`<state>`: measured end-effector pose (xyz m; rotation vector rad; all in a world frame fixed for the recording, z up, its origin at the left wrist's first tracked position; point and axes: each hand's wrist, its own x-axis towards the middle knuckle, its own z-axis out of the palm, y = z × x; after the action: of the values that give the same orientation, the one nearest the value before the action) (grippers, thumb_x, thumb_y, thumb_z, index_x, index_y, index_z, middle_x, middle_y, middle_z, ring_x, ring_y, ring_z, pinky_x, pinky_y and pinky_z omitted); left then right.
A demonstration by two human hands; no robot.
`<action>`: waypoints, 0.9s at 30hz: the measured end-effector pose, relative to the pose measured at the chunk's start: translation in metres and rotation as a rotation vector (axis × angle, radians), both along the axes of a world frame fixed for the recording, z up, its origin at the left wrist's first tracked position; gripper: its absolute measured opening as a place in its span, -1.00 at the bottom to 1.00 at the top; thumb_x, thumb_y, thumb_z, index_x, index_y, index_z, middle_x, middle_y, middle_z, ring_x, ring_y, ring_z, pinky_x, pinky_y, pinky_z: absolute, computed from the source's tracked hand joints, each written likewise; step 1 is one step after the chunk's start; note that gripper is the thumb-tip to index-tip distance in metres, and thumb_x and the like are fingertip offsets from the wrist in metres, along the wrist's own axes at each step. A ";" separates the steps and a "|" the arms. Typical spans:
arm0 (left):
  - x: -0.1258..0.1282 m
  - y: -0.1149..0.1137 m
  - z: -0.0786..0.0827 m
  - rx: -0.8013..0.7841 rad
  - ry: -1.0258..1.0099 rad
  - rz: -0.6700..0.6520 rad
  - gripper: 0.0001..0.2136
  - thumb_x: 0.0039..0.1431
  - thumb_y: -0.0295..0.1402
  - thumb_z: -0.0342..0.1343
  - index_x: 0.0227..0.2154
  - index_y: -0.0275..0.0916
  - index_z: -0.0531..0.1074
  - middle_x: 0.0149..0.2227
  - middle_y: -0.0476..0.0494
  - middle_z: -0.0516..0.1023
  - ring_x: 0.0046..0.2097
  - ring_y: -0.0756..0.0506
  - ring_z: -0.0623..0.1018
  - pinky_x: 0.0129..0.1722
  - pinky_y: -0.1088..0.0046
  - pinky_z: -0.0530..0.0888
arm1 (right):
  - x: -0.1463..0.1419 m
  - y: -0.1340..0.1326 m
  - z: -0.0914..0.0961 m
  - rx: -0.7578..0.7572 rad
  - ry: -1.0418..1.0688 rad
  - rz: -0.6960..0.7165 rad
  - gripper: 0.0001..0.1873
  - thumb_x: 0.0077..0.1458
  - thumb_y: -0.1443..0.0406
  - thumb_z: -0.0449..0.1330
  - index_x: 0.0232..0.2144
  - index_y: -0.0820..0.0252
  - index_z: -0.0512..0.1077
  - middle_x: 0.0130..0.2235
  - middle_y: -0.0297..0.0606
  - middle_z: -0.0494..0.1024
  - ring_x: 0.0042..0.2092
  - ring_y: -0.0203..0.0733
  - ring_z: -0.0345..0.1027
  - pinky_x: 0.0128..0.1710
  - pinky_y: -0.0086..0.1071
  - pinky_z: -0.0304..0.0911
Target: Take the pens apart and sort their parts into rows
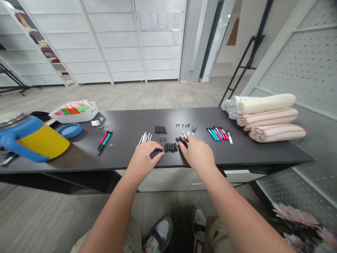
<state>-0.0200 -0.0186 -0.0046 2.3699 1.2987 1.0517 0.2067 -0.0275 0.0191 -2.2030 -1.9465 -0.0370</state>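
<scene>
Left hand: my left hand (144, 158) is half-curled, low over the dark counter (126, 121) near its front edge. Its fingertips reach the end of a row of pieces, but I can't tell whether it has hold of one.
Right hand: my right hand (197, 154) is slightly more open, with its fingers (183, 141) on a small cluster of black cylindrical pieces (181, 140). I can't tell whether it grips them.
Black tubes: a row of short matte-black tubes (170, 147) lies between my hands, mid-counter. The tubes sit side by side, long axes running towards the far edge.
Handling: round parts can roll, so I'd press lightly and lift one at a time.
Nearby: thin white sticks (144, 138) lie left of the row, and teal-and-red pens (217, 133) lie towards the right end.
</scene>
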 end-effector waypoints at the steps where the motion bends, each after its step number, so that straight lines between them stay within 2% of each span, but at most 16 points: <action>1: 0.000 0.000 0.000 -0.001 0.001 0.009 -0.90 0.24 -0.33 0.30 -0.18 -0.09 0.59 -0.07 -0.14 0.68 -0.01 -0.23 0.61 0.08 0.16 0.45 | 0.000 0.000 0.000 -0.010 0.003 -0.002 -0.56 0.39 0.00 0.09 0.01 0.22 0.48 -0.22 0.03 0.69 -0.19 0.07 0.62 -0.23 -0.27 0.37; 9: 0.001 0.001 -0.001 -0.009 0.063 0.054 -0.87 0.23 -0.26 0.33 -0.20 -0.11 0.59 -0.13 -0.14 0.70 -0.05 -0.25 0.61 0.05 0.15 0.43 | -0.003 0.003 0.003 -0.014 -0.009 0.015 -0.62 0.39 0.05 0.09 -0.05 0.23 0.48 -0.24 0.02 0.68 -0.22 0.10 0.63 -0.25 -0.24 0.38; 17: 0.002 0.000 0.001 0.008 0.065 0.073 -0.88 0.22 -0.28 0.33 -0.20 -0.12 0.61 -0.18 -0.12 0.70 -0.10 -0.22 0.60 0.02 0.19 0.42 | -0.006 0.004 0.004 -0.017 0.002 0.020 -0.62 0.39 0.08 0.08 -0.04 0.27 0.46 -0.23 0.06 0.68 -0.20 0.09 0.64 -0.21 -0.23 0.40; 21: 0.003 -0.003 0.004 0.025 0.099 0.084 -0.88 0.22 -0.32 0.31 -0.18 -0.13 0.61 -0.28 -0.07 0.66 -0.17 -0.18 0.59 -0.04 0.23 0.42 | -0.006 0.005 0.002 -0.023 0.015 0.028 -0.62 0.38 0.07 0.09 -0.06 0.27 0.47 -0.23 0.07 0.68 -0.20 0.12 0.64 -0.21 -0.21 0.41; 27: 0.002 -0.004 0.006 0.020 0.121 0.039 -0.87 0.21 -0.39 0.29 -0.18 -0.11 0.62 -0.26 -0.04 0.66 -0.15 -0.16 0.59 0.00 0.23 0.42 | -0.007 0.004 -0.001 0.022 0.017 0.001 -0.66 0.38 0.11 0.09 -0.08 0.26 0.46 -0.26 0.02 0.68 -0.23 0.11 0.64 -0.22 -0.22 0.41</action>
<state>-0.0175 -0.0227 0.0010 2.4665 1.3866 0.9497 0.1995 -0.0232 0.0184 -2.1818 -1.9284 -0.0386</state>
